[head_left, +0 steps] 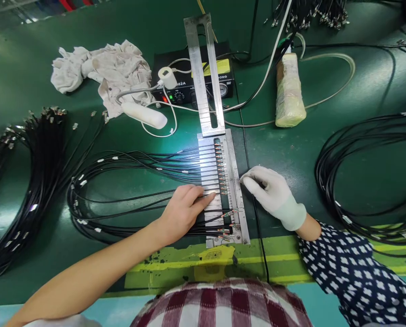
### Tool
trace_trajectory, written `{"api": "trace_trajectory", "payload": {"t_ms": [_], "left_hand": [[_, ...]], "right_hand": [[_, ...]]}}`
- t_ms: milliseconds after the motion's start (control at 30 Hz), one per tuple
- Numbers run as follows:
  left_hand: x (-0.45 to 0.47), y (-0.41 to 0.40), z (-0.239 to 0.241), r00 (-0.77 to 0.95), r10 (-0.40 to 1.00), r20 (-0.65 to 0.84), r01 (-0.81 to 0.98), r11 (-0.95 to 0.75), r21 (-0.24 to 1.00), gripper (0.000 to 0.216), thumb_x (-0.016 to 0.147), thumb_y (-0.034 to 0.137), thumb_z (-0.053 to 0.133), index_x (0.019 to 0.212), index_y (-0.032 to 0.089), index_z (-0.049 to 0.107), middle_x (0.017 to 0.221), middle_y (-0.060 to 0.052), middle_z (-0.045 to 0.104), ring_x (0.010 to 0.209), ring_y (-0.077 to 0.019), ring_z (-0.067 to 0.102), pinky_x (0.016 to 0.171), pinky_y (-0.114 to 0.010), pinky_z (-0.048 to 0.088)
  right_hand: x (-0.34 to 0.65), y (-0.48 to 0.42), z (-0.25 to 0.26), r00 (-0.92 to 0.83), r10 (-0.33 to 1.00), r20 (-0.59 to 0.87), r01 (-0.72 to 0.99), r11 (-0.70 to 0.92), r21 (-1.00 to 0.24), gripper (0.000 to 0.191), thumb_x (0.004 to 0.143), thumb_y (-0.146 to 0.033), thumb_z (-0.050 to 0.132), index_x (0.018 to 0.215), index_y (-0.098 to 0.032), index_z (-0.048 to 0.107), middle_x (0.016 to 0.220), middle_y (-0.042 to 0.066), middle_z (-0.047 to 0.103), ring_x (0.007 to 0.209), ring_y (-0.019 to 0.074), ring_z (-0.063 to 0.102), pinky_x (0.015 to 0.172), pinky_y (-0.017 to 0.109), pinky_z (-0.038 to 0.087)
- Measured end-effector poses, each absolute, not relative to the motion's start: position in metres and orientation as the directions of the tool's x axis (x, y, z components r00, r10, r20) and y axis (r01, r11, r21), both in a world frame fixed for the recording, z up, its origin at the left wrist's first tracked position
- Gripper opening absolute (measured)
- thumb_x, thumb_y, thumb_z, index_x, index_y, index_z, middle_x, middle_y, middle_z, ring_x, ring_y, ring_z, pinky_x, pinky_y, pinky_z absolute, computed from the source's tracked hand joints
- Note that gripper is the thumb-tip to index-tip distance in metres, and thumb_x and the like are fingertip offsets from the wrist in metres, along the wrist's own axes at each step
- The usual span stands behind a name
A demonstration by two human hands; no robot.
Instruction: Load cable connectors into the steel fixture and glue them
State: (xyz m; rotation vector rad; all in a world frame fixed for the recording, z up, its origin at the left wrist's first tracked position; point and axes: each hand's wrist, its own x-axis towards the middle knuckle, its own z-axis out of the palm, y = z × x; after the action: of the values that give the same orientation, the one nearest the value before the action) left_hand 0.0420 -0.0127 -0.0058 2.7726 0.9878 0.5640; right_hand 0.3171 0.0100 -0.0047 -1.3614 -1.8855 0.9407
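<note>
My bare left hand (pixel 182 213) reaches over the slotted metal fixture (pixel 239 200), its thumb and index finger closed at a black cable (pixel 145 197). Several thin black cables lie side by side across the fixture, their stripped ends and small connectors (pixel 220 163) along its slot. Nearest me, some ends (pixel 228 213) sit less evenly. My right hand (pixel 271 193), in a white glove, is by the fixture's right edge with thumb and index finger pinched together. What those fingertips hold, if anything, is too small to make out. A hinged metal frame (pixel 194 54) stands swung back behind the fixture.
A black control box (pixel 179 81) with a lit red switch stands behind, near a white lamp (pixel 145 114) and crumpled cloth (pixel 117 68). A wrapped block (pixel 289 91) is at the back right. Cable bundles lie left (pixel 42 159) and right (pixel 329 181). A cord (pixel 257 218) runs beside the fixture.
</note>
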Motion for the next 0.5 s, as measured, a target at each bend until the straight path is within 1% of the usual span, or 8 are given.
{"api": "trace_trajectory", "payload": {"t_ms": [67,133,267,333,433,500], "left_hand": [[0.039,-0.015,-0.007,0.724,0.632,0.274,0.597,-0.774,0.21,0.038,0.099,0.005,0.038,0.13,0.016,0.057,0.093,-0.008,0.059,0.083,-0.0186,0.053,0.074,-0.031,0.046],[0.038,-0.016,-0.008,0.738,0.621,0.264,0.586,-0.784,0.208,0.038,0.099,0.006,0.037,0.131,0.014,0.056,0.091,-0.008,0.059,0.079,-0.0182,0.05,0.071,-0.03,0.044],[0.04,-0.02,-0.006,0.711,0.662,0.237,0.63,-0.75,0.203,0.032,0.102,0.013,0.038,0.128,0.016,0.058,0.094,-0.008,0.063,0.084,-0.02,0.053,0.072,-0.032,0.04],[0.043,-0.026,-0.002,0.684,0.703,0.193,0.651,-0.708,0.274,0.028,0.103,0.019,0.043,0.127,0.017,0.057,0.1,-0.009,0.065,0.091,-0.0216,0.055,0.077,-0.035,0.04],[0.047,-0.037,0.001,0.648,0.751,0.126,0.617,-0.615,0.491,0.021,0.103,0.023,0.046,0.12,0.017,0.056,0.11,-0.01,0.064,0.102,-0.0222,0.056,0.088,-0.037,0.043],[0.049,-0.044,0.002,0.632,0.77,0.088,0.575,-0.543,0.612,0.018,0.103,0.022,0.045,0.116,0.017,0.056,0.11,-0.01,0.062,0.103,-0.0208,0.056,0.091,-0.035,0.046]], "right_hand": [[0.317,0.01,-0.006,-0.27,0.959,0.086,0.512,0.219,-0.831,0.028,0.1,-0.038,0.051,0.08,-0.024,0.063,0.079,0.002,0.065,0.076,0.0209,0.059,0.072,0.036,0.044],[0.316,0.011,-0.007,-0.257,0.961,0.102,0.514,0.225,-0.828,0.028,0.099,-0.038,0.051,0.08,-0.024,0.064,0.079,0.002,0.065,0.076,0.0208,0.059,0.072,0.035,0.045],[0.316,0.01,-0.01,-0.234,0.963,0.135,0.519,0.241,-0.82,0.027,0.098,-0.038,0.051,0.08,-0.023,0.064,0.081,0.003,0.066,0.077,0.0211,0.06,0.072,0.034,0.046],[0.316,0.009,-0.011,-0.226,0.963,0.147,0.515,0.247,-0.821,0.026,0.098,-0.038,0.051,0.082,-0.023,0.065,0.082,0.003,0.066,0.078,0.0213,0.061,0.073,0.034,0.046],[0.317,0.006,-0.012,-0.222,0.962,0.161,0.504,0.255,-0.825,0.029,0.099,-0.042,0.051,0.083,-0.022,0.065,0.083,0.004,0.067,0.08,0.0216,0.062,0.075,0.034,0.046],[0.317,0.005,-0.013,-0.214,0.964,0.159,0.5,0.249,-0.83,0.032,0.099,-0.045,0.051,0.083,-0.022,0.066,0.084,0.004,0.068,0.081,0.022,0.063,0.076,0.035,0.046]]}}
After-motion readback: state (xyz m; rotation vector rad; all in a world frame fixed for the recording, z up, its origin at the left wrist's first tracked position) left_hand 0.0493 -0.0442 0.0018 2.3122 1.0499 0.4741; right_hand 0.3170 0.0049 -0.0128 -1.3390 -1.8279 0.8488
